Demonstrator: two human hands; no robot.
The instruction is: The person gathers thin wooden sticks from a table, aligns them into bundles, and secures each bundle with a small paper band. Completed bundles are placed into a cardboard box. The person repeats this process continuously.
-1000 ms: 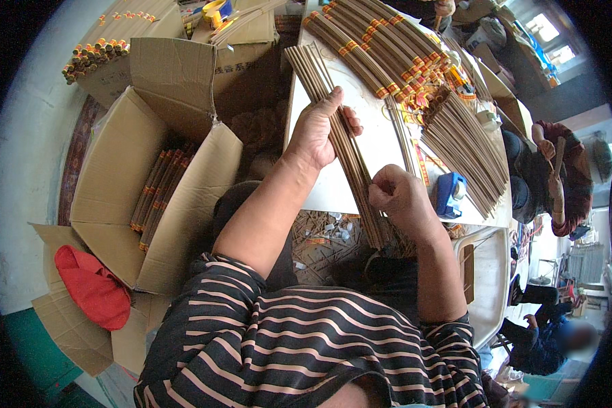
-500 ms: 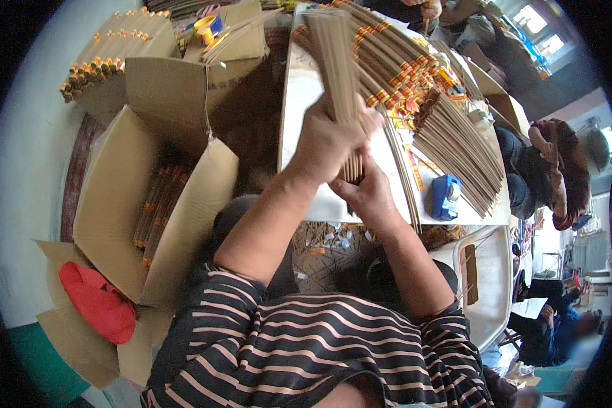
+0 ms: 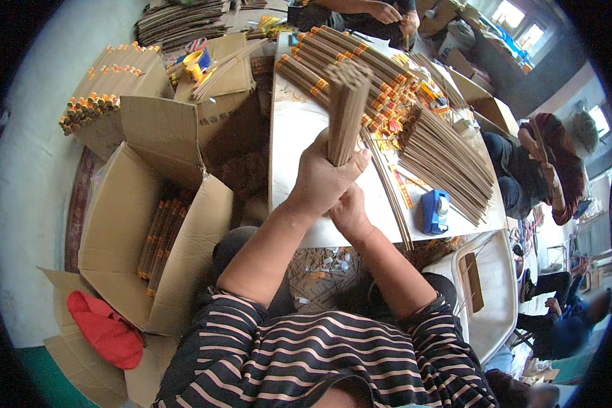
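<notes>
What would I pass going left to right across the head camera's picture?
Red cloth → yellow roll → held sticks → blue tape dispenser → white tub → a person's maroon top.

Red cloth (image 3: 105, 331) is slumping on a cardboard flap (image 3: 75, 360) here, white tub (image 3: 498, 289) sitting just off the tabletop's (image 3: 294, 136) near right corner!

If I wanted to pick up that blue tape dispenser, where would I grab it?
Probably by the blue body of the tape dispenser, gripping across its sides from the near edge of the white table. It stands close to that edge, while a pile of loose sticks spreads beyond it and to its right. Keep fingers off the exposed tape roll.
</notes>
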